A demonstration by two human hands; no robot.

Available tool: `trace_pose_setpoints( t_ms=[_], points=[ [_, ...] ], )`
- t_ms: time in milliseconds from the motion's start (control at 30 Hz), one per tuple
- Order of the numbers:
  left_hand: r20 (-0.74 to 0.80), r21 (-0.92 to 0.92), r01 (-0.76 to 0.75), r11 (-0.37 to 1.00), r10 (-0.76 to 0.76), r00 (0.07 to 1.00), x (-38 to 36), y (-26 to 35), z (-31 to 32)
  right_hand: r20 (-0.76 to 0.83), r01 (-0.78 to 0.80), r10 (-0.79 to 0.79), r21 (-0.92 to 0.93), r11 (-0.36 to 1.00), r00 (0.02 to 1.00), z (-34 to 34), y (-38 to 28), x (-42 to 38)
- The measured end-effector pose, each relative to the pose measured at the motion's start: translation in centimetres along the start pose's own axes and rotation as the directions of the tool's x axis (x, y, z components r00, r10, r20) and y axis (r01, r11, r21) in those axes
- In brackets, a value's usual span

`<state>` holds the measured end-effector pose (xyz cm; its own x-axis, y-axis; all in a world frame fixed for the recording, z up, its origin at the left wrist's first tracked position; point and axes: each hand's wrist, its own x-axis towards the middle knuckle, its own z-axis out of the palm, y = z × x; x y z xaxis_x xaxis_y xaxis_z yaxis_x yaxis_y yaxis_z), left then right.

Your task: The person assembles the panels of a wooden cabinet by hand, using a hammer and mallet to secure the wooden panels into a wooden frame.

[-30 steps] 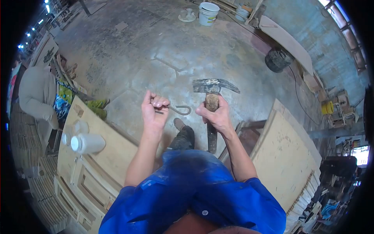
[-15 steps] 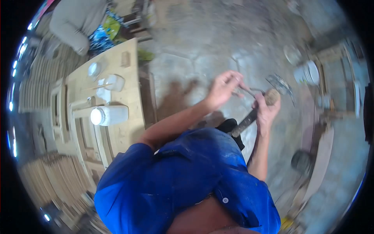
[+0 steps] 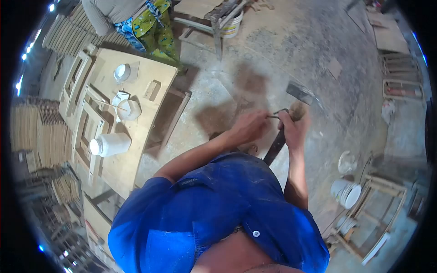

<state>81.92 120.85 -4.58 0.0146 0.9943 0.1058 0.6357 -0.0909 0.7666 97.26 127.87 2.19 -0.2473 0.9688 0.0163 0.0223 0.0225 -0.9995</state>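
Note:
My right hand is closed around a tool with a rounded brown end at its top. A long dark bar runs from below that hand down towards my shirt. My left hand is just to the left, its fingers pinched at the end of a thin dark bent rod. The rod's other end meets my right thumb. Just beyond the right hand, a dark block-shaped piece shows, slightly blurred; I cannot tell whether it belongs to the held tool.
At the left, a wooden table bears a white bottle, a container with a stick, a white cup and wooden frames. Another person stands behind it. A white bucket is at the lower right.
My view has turned to the right, so the table and buckets sit differently. My hands stay close together, and the left now reaches lower, nearer the right hand.

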Motion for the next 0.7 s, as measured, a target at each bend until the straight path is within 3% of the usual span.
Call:
trace_pose_setpoints(
  t_ms=[33, 133, 233, 300, 367, 433, 500, 533, 567, 633, 667, 700],
  points=[
    [-0.044, -0.003, 0.146, 0.989, -0.146, 0.988, 1.7, -1.2, -0.5, 0.107, 0.025, -0.022, -0.022, 0.999, 0.994, 1.2, -0.1, 2.6],
    [-0.139, -0.044, 0.337, 0.940, -0.340, 0.930, 6.9, -4.8, -3.6, 0.264, 0.071, -0.063, -0.021, 0.997, 0.962, 4.6, 1.3, 11.0],
    [-0.284, -0.167, 0.383, 0.909, -0.416, 0.864, 12.2, -12.1, -8.7, 0.371, -0.024, 0.060, -0.101, 0.995, 0.926, 7.3, 1.3, 19.3],
    [-0.451, -0.175, 0.218, 0.960, -0.275, 0.849, 16.6, -20.0, -12.2, 0.381, -0.025, 0.082, -0.153, 0.988, 0.921, 8.9, 1.4, 24.9],
    [-0.423, -0.189, 0.325, 0.927, -0.375, 0.824, 21.6, -25.9, -16.8, 0.410, 0.063, 0.065, -0.291, 0.955, 0.910, 11.0, 2.1, 31.2],
    [-0.411, -0.228, 0.369, 0.901, -0.433, 0.803, 26.5, -32.9, -19.9, 0.353, 0.016, 0.136, -0.398, 0.917, 0.926, 14.0, 1.3, 36.2],
    [-0.403, -0.258, 0.405, 0.877, -0.479, 0.780, 31.6, -38.3, -22.7, 0.424, 0.023, 0.115, -0.306, 0.952, 0.898, 16.5, 0.3, 41.3],
    [-0.337, -0.323, 0.417, 0.850, -0.514, 0.788, 33.7, -40.4, -23.8, 0.461, 0.072, 0.031, -0.205, 0.976, 0.887, 17.5, 0.1, 43.1],
    [-0.260, -0.384, 0.437, 0.813, -0.549, 0.794, 35.3, -42.4, -24.4, 0.457, 0.046, 0.058, -0.213, 0.976, 0.887, 18.2, 0.8, 44.2],
    [-0.219, -0.368, 0.476, 0.798, -0.573, 0.790, 38.1, -46.2, -25.0, 0.459, -0.188, 0.251, -0.180, 0.966, 0.852, 18.8, 3.5, 45.0],
    [-0.220, -0.347, 0.488, 0.801, -0.575, 0.788, 39.6, -48.0, -25.2, 0.427, -0.265, 0.362, -0.271, 0.925, 0.829, 18.8, 6.1, 45.8],
    [-0.207, -0.351, 0.502, 0.790, -0.588, 0.782, 40.6, -49.6, -25.3, 0.403, -0.242, 0.400, -0.388, 0.889, 0.823, 18.8, 8.1, 46.9]
  ],
)
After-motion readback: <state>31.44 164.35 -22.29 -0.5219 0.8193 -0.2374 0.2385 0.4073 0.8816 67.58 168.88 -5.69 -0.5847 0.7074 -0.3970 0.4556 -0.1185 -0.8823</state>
